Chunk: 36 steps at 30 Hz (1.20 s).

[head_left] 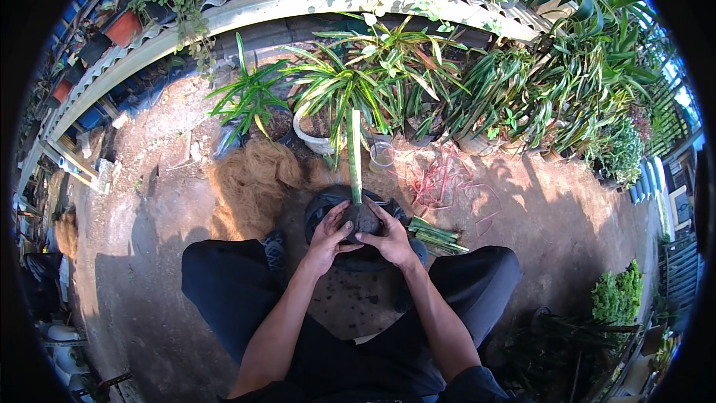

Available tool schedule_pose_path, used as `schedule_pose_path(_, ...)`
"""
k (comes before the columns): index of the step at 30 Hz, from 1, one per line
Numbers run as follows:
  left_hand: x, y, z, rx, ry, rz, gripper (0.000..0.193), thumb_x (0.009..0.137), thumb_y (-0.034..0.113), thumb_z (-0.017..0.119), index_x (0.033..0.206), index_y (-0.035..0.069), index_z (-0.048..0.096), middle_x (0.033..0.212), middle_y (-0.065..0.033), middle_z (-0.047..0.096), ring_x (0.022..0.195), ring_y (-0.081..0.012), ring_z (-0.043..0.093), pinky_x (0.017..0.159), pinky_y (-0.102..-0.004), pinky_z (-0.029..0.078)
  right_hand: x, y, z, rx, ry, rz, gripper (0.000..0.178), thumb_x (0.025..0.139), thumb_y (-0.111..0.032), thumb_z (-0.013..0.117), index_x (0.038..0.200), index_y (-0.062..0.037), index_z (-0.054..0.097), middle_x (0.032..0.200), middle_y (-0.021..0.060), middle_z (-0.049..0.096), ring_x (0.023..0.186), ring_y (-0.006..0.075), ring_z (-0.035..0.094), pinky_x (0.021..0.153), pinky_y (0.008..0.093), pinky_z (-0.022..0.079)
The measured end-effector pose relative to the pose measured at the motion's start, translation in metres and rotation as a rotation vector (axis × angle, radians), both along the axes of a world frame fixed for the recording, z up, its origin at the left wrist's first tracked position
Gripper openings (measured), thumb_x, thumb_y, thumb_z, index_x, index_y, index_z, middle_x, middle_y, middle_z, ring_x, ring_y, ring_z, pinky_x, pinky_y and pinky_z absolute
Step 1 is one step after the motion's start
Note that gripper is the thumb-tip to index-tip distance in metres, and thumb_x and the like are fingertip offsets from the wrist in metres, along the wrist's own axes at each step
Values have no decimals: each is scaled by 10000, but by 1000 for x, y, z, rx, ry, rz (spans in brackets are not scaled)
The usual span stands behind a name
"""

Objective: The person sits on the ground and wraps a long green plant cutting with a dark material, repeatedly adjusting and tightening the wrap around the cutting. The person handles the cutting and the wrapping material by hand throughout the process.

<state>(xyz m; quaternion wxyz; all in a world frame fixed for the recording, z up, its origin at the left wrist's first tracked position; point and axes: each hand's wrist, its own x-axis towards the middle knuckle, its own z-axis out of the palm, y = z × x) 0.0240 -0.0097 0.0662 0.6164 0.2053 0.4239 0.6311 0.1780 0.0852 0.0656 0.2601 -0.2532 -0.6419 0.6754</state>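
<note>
Between both palms sits a dark, rounded clump (362, 222) that looks like packed soil; whether a thin black pot or bag wraps it, I cannot tell. A long, stiff green leaf cutting (356, 157) with pale edges stands upright from its top. My left hand (328, 237) curves around the left side, thumb on the front. My right hand (388, 236) cups the right side the same way, fingers smudged with soil. Just beneath and behind is a black tub (321, 205), its contents mostly hidden by my hands.
Brown coconut fibre (253, 179) is heaped at the left. Cut green leaves (436, 236) lie beside my right knee. Farther off are red plastic strings (440, 183), a clear cup (382, 155) and a white pot (313, 134) among leafy plants. A pale beam (291, 6) crosses behind.
</note>
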Motion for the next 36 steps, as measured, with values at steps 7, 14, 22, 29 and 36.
schedule_pose_path(7, -1, 0, 1, 8, 39, 14, 564, 941, 105, 592, 1447, 124, 345, 1362, -93, 501, 1178, -229, 576, 843, -438, 598, -1, 1, -1, -210, 77, 4, 748, 819, 52, 710, 1469, 8, 341, 1417, 82, 466, 1246, 153, 471, 1060, 308, 393)
schedule_pose_path(14, 1, 2, 1, -38, 90, 40, 557, 928, 123, 615, 1426, 118, 367, 1329, -86, 520, 1155, -217, 587, 800, -428, 613, -3, 1, -5, -119, 54, 35, 728, 850, 43, 679, 1481, -4, 319, 1447, 80, 430, 1254, 159, 471, 1042, 299, 424)
schedule_pose_path(22, 0, 4, -2, -38, 82, 74, 540, 902, 104, 652, 1393, 114, 427, 1311, -59, 532, 1146, -176, 578, 766, -379, 620, -1, 0, -1, -163, 126, 99, 685, 883, 12, 652, 1483, -17, 324, 1451, 68, 425, 1257, 160, 466, 1024, 312, 450)
schedule_pose_path(29, -1, 2, -1, -62, 23, 87, 538, 913, 118, 646, 1402, 100, 423, 1291, -67, 544, 1100, -186, 607, 755, -384, 622, -2, -1, -4, -270, 51, 68, 639, 914, -11, 620, 1484, -36, 332, 1461, 52, 415, 1266, 153, 454, 1026, 306, 448)
schedule_pose_path(36, 0, 2, -5, -78, 112, 86, 522, 931, 170, 630, 1405, 82, 432, 1265, -77, 562, 1076, -198, 622, 749, -397, 623, -4, -6, -2, -303, 71, -1, 577, 946, -82, 597, 1470, -40, 361, 1431, 55, 461, 1234, 166, 498, 1000, 334, 480)
